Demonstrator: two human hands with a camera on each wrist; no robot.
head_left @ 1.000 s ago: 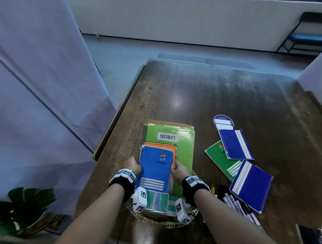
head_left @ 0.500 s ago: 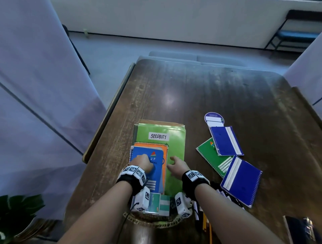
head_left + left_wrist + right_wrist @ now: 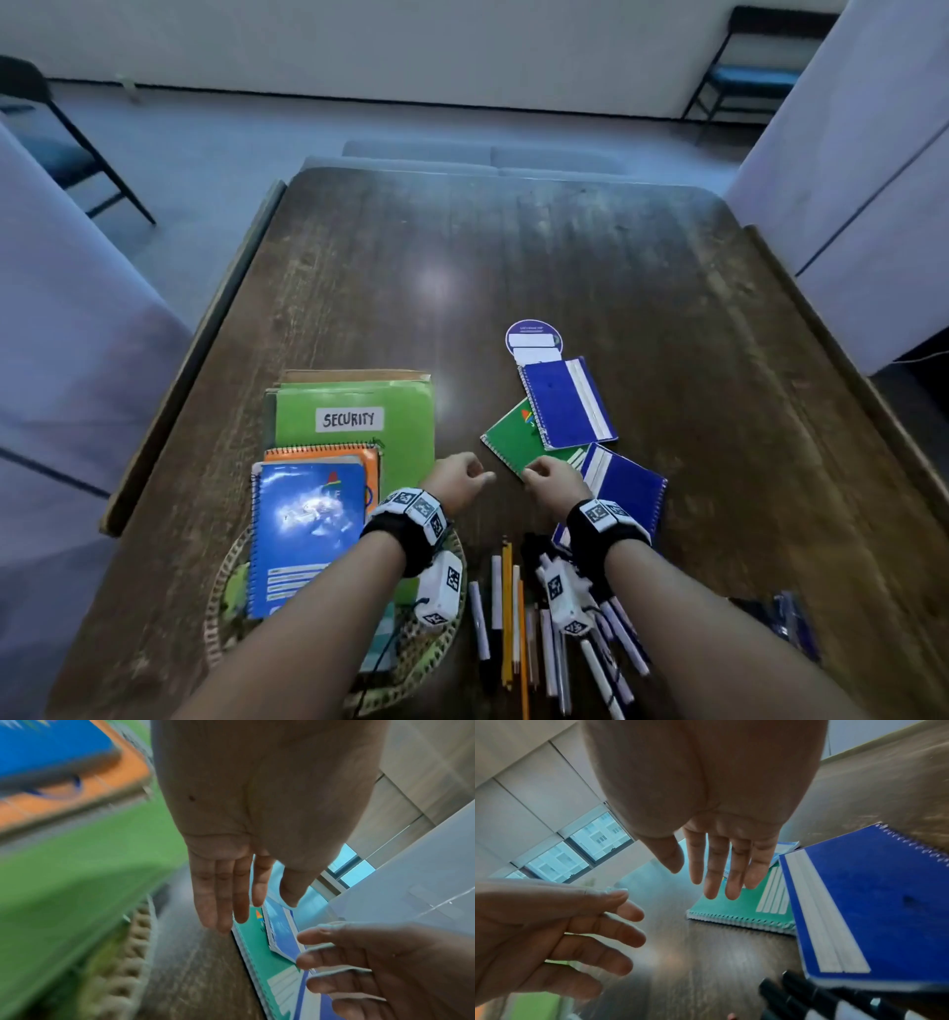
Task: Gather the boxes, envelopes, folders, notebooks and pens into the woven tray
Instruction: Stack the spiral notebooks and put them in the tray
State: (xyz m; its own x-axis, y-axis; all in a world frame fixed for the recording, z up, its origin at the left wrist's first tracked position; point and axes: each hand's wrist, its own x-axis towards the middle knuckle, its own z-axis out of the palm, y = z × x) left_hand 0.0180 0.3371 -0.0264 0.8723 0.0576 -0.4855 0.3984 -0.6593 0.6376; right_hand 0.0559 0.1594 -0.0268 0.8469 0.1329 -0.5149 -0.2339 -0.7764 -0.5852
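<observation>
On the dark wooden table point(image 3: 539, 246), at its near left, sits the woven tray point(image 3: 436, 652), and a stack overhangs it with its long axis running away from the person: a green folder point(image 3: 405, 411) labelled "SECURITY" over a brown one, an orange spiral notebook point(image 3: 372, 462) on that, and a blue spiral notebook point(image 3: 303, 534) uppermost, its binding along the left edge; its cover print is too blurred to read. To the right lie three more notebooks overlapping: a green notebook point(image 3: 508, 442) turned diagonally, spiral on its near-left edge, a blue striped notebook point(image 3: 567, 403) across its far corner, and a second blue striped notebook point(image 3: 629, 488) over its near right corner. Beyond them is a round purple card point(image 3: 533, 339), lettering unreadable. Pens point(image 3: 513, 616) lie near the front edge, pointing roughly away from the person.

The left hand point(image 3: 457, 483) hovers over bare wood between the folder and the green notebook, fingers point(image 3: 221, 902) extended and loosely together, holding nothing. The right hand point(image 3: 557, 480) is over the near corner of the green notebook, fingers point(image 3: 721, 866) straight and slightly spread, empty; whether the tips touch the cover I cannot tell
</observation>
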